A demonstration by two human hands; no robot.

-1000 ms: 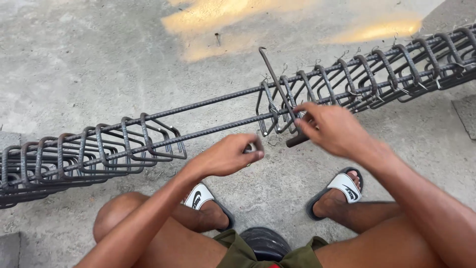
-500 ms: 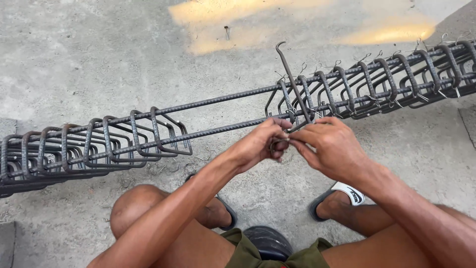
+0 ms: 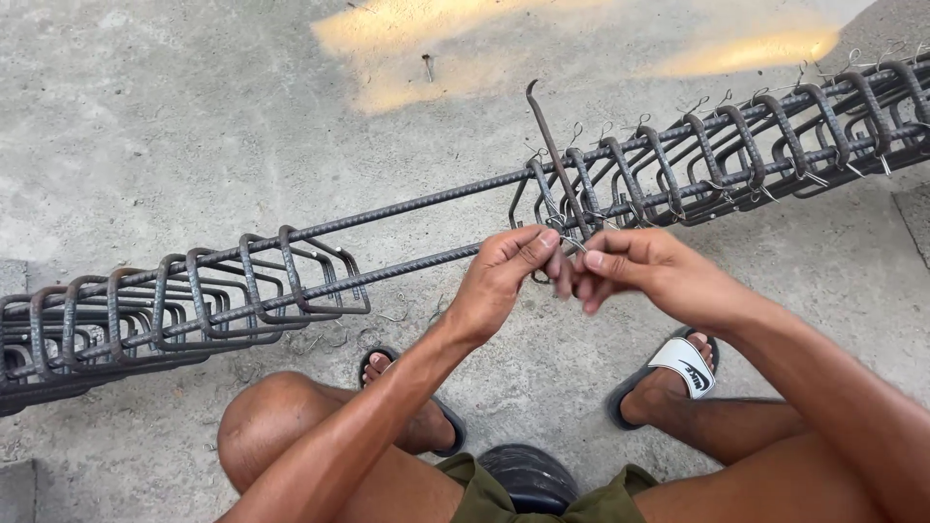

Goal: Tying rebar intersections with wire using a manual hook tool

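Hands pinched together at rebar cage (image 3: 407, 247), left hand (image 3: 504, 281), right hand (image 3: 644, 271), apparently gripping thin tie wire (image 3: 573, 245)

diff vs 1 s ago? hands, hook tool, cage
The left hand moved right, off the lower bar, to meet the right hand at the near bar beside the upright hook tool. Both hands' fingers now pinch together there; what they pinch is too small to tell. The rebar cage, its loose rings and both sandalled feet stayed put.

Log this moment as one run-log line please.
left hand: pinching tie wire | right hand: pinching same spot | site: near rebar beside first stirrup
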